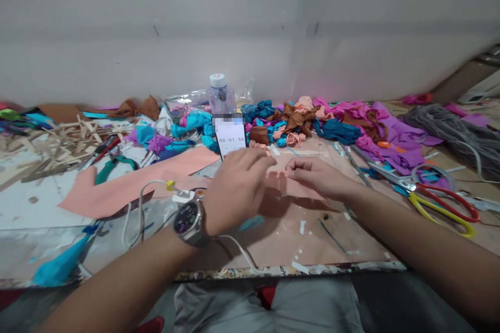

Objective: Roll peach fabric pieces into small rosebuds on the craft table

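Note:
A small piece of salmon-pink crepe paper [300, 192] spans the gap between my two hands, held just above the work surface. Its upper edge looks rolled or crimped. My left hand [239, 184], wearing a smartwatch [188, 220], is bent over the paper's left end; its back hides the thumb and what the fingertips grip. The thumb and curled fingers of my right hand [318, 174] pinch the paper's upper right edge. A phone [230, 135] with a running timer stands just behind my left hand. To the left lies a longer salmon-pink paper strip [136, 182].
Crumpled coloured paper flowers [339, 130] line the back, near a plastic bottle [221, 96]. Scissors [437, 203] with red and yellow handles lie right, below grey cord [449, 132]. Green-handled pliers [113, 166] and wooden sticks [66, 140] lie left. A white cable [141, 208] crosses the table.

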The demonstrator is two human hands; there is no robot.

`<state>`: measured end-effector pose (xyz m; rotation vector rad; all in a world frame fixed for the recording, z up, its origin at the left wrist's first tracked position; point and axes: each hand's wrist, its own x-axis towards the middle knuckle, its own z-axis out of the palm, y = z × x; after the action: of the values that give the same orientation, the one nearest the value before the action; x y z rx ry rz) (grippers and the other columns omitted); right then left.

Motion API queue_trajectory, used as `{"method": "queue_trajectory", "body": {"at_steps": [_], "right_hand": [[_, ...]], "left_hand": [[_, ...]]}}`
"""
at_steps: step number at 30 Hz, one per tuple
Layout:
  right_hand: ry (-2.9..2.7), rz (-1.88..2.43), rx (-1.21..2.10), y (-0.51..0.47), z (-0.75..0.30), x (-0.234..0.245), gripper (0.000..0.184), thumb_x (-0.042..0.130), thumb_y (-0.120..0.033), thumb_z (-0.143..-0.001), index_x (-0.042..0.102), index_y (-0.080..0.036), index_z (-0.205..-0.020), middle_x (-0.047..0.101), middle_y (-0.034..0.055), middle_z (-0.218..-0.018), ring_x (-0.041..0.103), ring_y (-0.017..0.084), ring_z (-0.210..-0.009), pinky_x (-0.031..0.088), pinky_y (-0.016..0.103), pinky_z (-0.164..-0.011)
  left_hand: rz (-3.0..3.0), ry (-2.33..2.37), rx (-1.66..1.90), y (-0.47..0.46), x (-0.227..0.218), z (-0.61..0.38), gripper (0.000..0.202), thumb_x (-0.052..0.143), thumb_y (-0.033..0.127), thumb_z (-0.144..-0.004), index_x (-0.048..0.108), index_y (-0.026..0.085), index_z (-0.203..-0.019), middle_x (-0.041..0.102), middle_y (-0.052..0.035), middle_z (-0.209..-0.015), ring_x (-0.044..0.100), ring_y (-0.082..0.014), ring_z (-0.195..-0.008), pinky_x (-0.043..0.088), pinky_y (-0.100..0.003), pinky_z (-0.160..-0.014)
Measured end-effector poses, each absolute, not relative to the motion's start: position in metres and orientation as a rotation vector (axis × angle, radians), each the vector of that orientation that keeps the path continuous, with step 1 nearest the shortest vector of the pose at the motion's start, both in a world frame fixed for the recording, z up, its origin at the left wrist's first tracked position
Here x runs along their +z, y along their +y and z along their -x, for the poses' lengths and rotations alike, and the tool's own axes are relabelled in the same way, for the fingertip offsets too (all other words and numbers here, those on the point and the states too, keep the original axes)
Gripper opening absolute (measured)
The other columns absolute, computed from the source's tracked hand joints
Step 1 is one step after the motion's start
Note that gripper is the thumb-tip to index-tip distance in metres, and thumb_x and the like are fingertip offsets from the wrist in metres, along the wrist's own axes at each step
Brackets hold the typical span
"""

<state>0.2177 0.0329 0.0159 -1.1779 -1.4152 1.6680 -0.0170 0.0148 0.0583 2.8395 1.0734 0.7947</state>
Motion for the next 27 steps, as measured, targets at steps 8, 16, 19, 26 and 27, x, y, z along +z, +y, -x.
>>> {"method": "queue_trajectory", "body": {"at_steps": [8, 16, 19, 26, 27], "right_hand": [[-1.663, 1.092, 1.619, 0.009, -0.201, 0.02, 0.027, 0.068, -0.043, -0.085, 0.064, -0.016, -0.084, 0.057, -0.0006, -0.077, 0.049, 0.013, -0.071, 0.039, 0.025, -0.066], [-1.741, 1.185, 1.516, 0.01, -0.207, 0.017, 0.024, 0.064, -0.04, -0.088, 0.065, -0.017, -0.087, 0.049, -0.0036, -0.07, 0.038, 0.01, -0.061, 0.028, 0.024, -0.055], [-1.744, 1.192, 1.492, 0.011, -0.207, 0.017, 0.022, 0.065, -0.039, -0.087, 0.065, -0.017, -0.084, 0.049, -0.0035, -0.069, 0.038, 0.01, -0.061, 0.028, 0.024, -0.056], [-1.716, 1.253, 1.429, 0.014, -0.207, 0.024, 0.024, 0.066, -0.041, -0.085, 0.065, -0.016, -0.081, 0.053, -0.0019, -0.07, 0.042, 0.011, -0.062, 0.029, 0.024, -0.055], [-1.731, 1.258, 1.411, 0.015, -0.207, 0.024, 0.025, 0.066, -0.041, -0.085, 0.065, -0.017, -0.081, 0.053, -0.0018, -0.07, 0.042, 0.011, -0.061, 0.03, 0.024, -0.055]], "left_hand": [[-2.446, 0.979, 0.701, 0.006, 0.029, -0.001, 0.029, 0.041, 0.034, -0.104, 0.054, 0.018, -0.125, 0.068, -0.0097, -0.117, 0.061, -0.0244, -0.108, 0.045, -0.04, -0.094], [-2.27, 1.019, 0.646, 0.01, 0.033, 0.001, 0.023, 0.044, 0.034, -0.103, 0.056, 0.02, -0.117, 0.071, -0.0039, -0.099, 0.063, -0.0202, -0.092, 0.044, -0.033, -0.079], [-2.3, 1.059, 0.617, 0.011, 0.035, 0.003, 0.02, 0.046, 0.032, -0.102, 0.061, 0.019, -0.107, 0.07, -0.0039, -0.093, 0.062, -0.0198, -0.086, 0.043, -0.032, -0.076], [-2.328, 1.078, 0.602, 0.014, 0.037, 0.004, 0.022, 0.046, 0.028, -0.101, 0.065, 0.018, -0.094, 0.068, -0.0031, -0.088, 0.06, -0.0179, -0.082, 0.043, -0.03, -0.073], [-2.327, 1.083, 0.601, 0.015, 0.037, 0.005, 0.022, 0.046, 0.028, -0.101, 0.065, 0.018, -0.095, 0.068, -0.0032, -0.089, 0.06, -0.0181, -0.083, 0.043, -0.03, -0.073]]}}
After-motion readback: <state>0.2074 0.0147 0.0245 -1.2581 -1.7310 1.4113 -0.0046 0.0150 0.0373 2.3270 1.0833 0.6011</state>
